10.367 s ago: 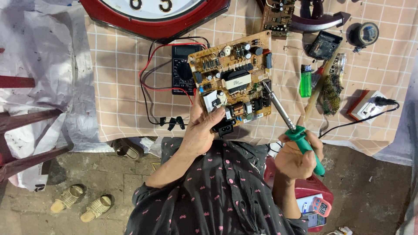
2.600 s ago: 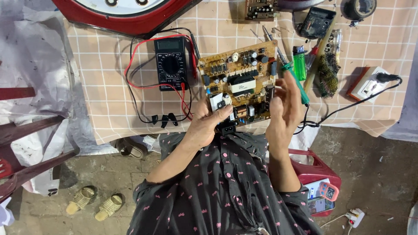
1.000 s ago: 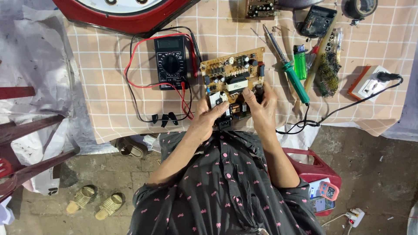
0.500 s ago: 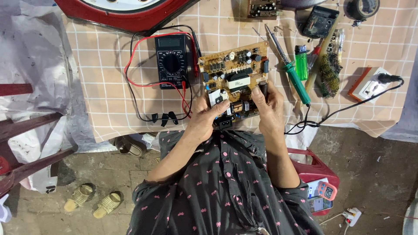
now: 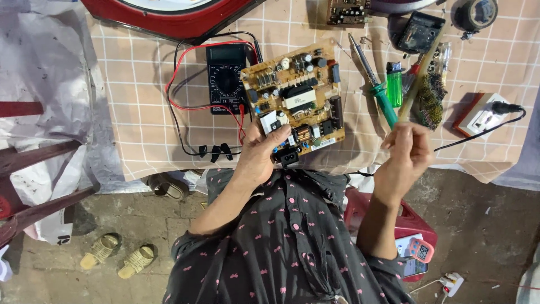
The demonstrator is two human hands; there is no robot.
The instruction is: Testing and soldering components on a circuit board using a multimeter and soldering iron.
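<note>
Left hand holds the circuit board, right hand lifts a thin stick

The left hand (image 5: 260, 156) grips the near edge of the tan circuit board (image 5: 295, 104) in the middle of the frame, thumb on top by the black plug socket, so the board rests tilted on the checked tabletop (image 5: 140, 95). The right hand (image 5: 406, 155), at the right of the frame, is closed around a thin wooden stick (image 5: 419, 76) that points up over the mossy brush (image 5: 430, 98); it is blurred, so the grip is hard to see. The green-handled soldering iron (image 5: 376, 84) lies free just right of the board, beside a green lighter (image 5: 395, 84). To do this well, I think the board should be held still and flat, and the stick kept away from the iron's tip and the red meter wires (image 5: 185, 73) by the black multimeter (image 5: 225, 79)
</note>
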